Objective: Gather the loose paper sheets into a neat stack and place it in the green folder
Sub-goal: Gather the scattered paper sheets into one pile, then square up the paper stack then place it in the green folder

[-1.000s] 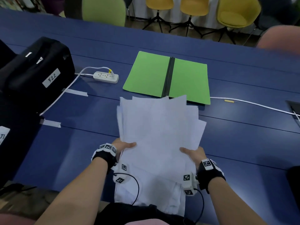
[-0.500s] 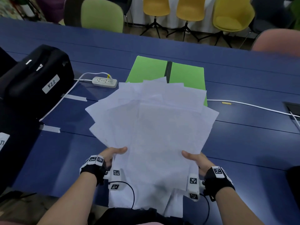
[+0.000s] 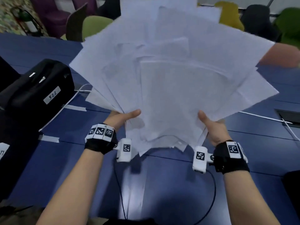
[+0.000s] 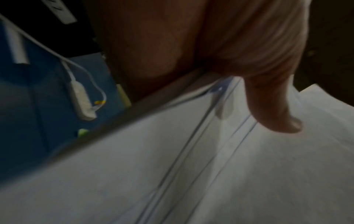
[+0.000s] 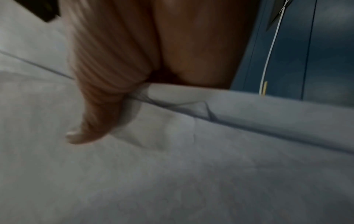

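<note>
In the head view, the paper sheets (image 3: pixel 170 82) are lifted off the blue table (image 3: pixel 259 151) and fan out toward 12 o'clock from the two hands, covering most of the view. The left hand (image 3: pixel 121 118) pinches their lower edge at 7 o'clock, thumb on top; the right hand (image 3: pixel 212 127) pinches it at 5 o'clock in the same way. The sheets overlap too much for an exact count. One black case (image 3: pixel 35 88) lies at 9 o'clock.

In the left wrist view, one thumb (image 4: pixel 275 106) presses on the sheets, and one white power strip (image 4: pixel 82 100) lies at 9 o'clock.

In the right wrist view, one thumb (image 5: pixel 95 106) presses on the paper; a white cable (image 5: pixel 272 45) runs at 1 o'clock.
</note>
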Available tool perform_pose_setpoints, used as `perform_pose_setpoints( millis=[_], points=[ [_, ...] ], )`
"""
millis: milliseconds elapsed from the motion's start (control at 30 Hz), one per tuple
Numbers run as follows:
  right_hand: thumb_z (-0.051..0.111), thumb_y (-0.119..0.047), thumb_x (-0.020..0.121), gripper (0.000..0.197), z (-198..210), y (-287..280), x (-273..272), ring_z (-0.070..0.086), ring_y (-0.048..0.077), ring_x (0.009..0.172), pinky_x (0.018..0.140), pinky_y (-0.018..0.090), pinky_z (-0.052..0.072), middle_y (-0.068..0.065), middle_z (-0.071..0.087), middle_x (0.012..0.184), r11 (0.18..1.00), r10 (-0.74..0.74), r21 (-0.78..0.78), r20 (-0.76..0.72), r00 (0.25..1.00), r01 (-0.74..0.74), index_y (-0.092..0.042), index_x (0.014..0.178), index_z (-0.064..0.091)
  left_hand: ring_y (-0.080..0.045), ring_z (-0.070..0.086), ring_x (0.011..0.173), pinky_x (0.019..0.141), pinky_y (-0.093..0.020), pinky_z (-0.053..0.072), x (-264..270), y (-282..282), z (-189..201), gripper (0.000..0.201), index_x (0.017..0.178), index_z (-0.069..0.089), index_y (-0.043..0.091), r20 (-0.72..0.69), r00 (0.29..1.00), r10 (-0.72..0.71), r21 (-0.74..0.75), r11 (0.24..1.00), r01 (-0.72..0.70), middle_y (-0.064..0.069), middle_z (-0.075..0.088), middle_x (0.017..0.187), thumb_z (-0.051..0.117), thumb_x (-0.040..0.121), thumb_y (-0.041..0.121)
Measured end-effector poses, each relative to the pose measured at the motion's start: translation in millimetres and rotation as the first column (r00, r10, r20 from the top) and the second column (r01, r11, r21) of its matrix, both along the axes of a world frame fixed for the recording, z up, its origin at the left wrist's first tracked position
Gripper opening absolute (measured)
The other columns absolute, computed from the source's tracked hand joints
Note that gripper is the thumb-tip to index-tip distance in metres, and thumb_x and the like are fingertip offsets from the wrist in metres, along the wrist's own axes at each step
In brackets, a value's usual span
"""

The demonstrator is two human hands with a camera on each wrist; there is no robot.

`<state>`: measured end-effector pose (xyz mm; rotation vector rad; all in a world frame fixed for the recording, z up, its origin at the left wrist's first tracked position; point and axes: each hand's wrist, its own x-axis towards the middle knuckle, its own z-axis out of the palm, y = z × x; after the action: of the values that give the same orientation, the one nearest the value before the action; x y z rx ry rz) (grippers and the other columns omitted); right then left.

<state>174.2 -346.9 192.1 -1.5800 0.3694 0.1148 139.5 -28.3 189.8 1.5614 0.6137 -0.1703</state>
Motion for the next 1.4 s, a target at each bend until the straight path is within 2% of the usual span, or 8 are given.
perform_pose_setpoints(
  millis=[167,267,400,633,800,967,1200,1400],
  points=[
    [0.08,-0.018,0.073,0.043,-2,7,-5,0.062,0.01,0.087,0.057,0.001,0.046,-0.005,0.066,0.095,0.999,0.018,0.046,0.044,0.999,-0.02,-0.011,0.111,0.06,-0.019,0.048,0.127,0.11,-0.03,0.033,4,-11,8,0.088,0.128,0.055,0.009,0.014,0.995,-0.098,0.071,0.993,0.096,-0.002,0.057,0.129,0.081,0.055,0.052],
    [0.078,-0.009,0.074,0.048,-41,20,1,0.064,0.02,0.099,0.061,0.007,0.049,0.007,0.066,0.11,1.0,-0.025,-0.013,0.048,0.999,0.026,-0.001,0.117,0.058,-0.015,0.061,0.116,0.094,-0.02,0.044,6,-40,5,0.059,0.125,0.055,-0.003,0.103,0.991,-0.082,0.203,0.977,0.06,-0.017,0.058,0.13,0.075,0.078,0.025],
    [0.082,-0.026,0.066,0.055,-53,27,10,0.07,0.013,0.081,0.08,0.031,0.054,0.014,0.068,0.105,0.983,-0.174,0.07,0.046,0.984,0.171,0.002,0.109,0.06,0.024,0.058,0.068,0.06,0.007,0.04,20,-63,13,0.041,0.12,0.052,-0.017,0.333,0.943,-0.017,0.189,0.981,-0.049,-0.02,0.055,0.123,0.063,0.081,-0.012],
    [0.077,-0.003,0.073,0.045,-10,5,20,0.069,-0.001,0.074,0.063,0.011,0.052,0.002,0.069,0.099,0.982,-0.16,0.14,0.226,0.961,0.13,-0.003,0.115,0.06,-0.024,0.045,0.13,0.104,-0.036,0.035,8,-40,41,0.084,0.135,0.048,0.009,-0.077,0.996,-0.05,0.135,0.989,0.06,-0.008,0.05,0.138,0.078,0.068,0.049],
    [0.075,0.006,0.072,0.044,-39,-5,-7,0.065,-0.008,0.065,0.057,0.005,0.049,0.006,0.064,0.103,0.997,-0.066,0.047,0.128,0.99,0.061,-0.007,0.111,0.059,-0.02,0.055,0.115,0.091,-0.024,0.038,-2,-29,5,0.051,0.118,0.063,0.008,-0.114,0.984,-0.139,0.168,0.973,0.157,-0.001,0.06,0.113,0.08,0.073,0.024],
    [0.073,-0.003,0.078,0.017,-55,3,-8,0.065,0.027,0.094,0.087,0.039,0.053,0.02,0.066,0.114,0.997,-0.067,0.032,0.044,0.997,0.066,-0.015,0.086,0.064,-0.019,0.055,0.092,0.081,-0.028,0.041,3,-37,-14,0.04,0.08,0.058,0.018,-0.018,0.988,-0.152,0.17,0.973,0.153,-0.008,0.058,0.094,0.082,0.059,0.041],
    [0.072,-0.005,0.079,0.045,-11,-13,6,0.064,0.005,0.082,0.058,0.0,0.046,0.008,0.063,0.113,0.983,-0.12,0.162,0.177,0.977,0.091,0.002,0.12,0.054,-0.011,0.046,0.103,0.091,-0.028,0.034,3,-40,40,0.047,0.118,0.058,0.02,0.075,0.995,-0.065,0.033,0.998,0.062,0.005,0.055,0.11,0.076,0.076,0.032],
    [0.074,-0.004,0.077,0.047,-38,-26,-10,0.066,-0.002,0.077,0.065,0.005,0.051,0.006,0.064,0.112,0.998,0.038,0.046,0.012,0.999,-0.039,0.001,0.121,0.059,-0.016,0.059,0.108,0.096,-0.028,0.044,-7,-45,15,0.048,0.109,0.063,0.016,0.103,0.982,-0.159,0.075,0.986,0.151,0.009,0.065,0.097,0.082,0.067,0.005]
  ],
)
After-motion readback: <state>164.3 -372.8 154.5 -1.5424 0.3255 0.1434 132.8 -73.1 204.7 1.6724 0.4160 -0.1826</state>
